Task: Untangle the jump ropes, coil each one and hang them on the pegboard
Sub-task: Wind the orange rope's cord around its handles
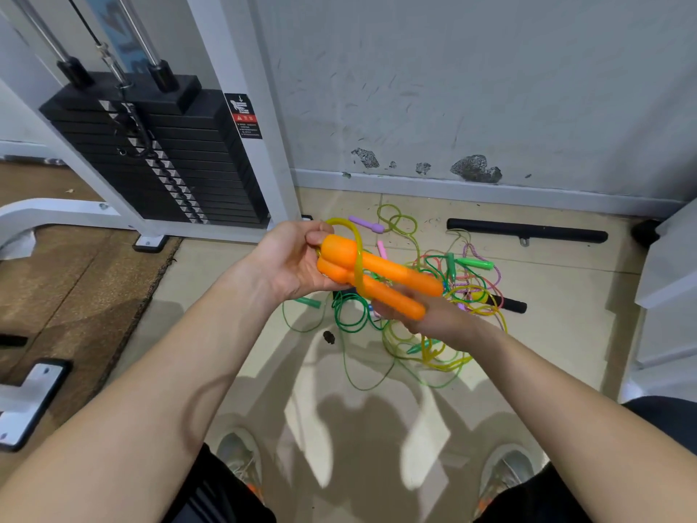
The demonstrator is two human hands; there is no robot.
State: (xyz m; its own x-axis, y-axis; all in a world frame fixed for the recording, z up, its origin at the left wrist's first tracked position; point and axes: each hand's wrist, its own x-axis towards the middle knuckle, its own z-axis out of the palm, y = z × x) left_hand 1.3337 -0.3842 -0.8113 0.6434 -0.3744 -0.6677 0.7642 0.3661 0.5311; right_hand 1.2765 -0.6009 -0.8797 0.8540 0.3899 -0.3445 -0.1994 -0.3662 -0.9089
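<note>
A gym: a black weight stack (pixel 162 160) (with a cable and guide rods) stands in a white machine frame (pixel 256 118). Beside the frame, a black bar attachment (pixel 528 231) lies along the scuffed wall (pixel 471 88), near tangled jump ropes (pixel 433 296).

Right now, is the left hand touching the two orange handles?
Touching. The head view shows the left hand gripping the near ends of the orange handles, fingers wrapped around them.

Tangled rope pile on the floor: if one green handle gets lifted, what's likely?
The rope pile looks floppy: thin cords lie in loose loops. Lifting the green handle would probably drag neighbouring cords along, since strands cross repeatedly. Likely light; the cords are thin and the handles small.
</note>
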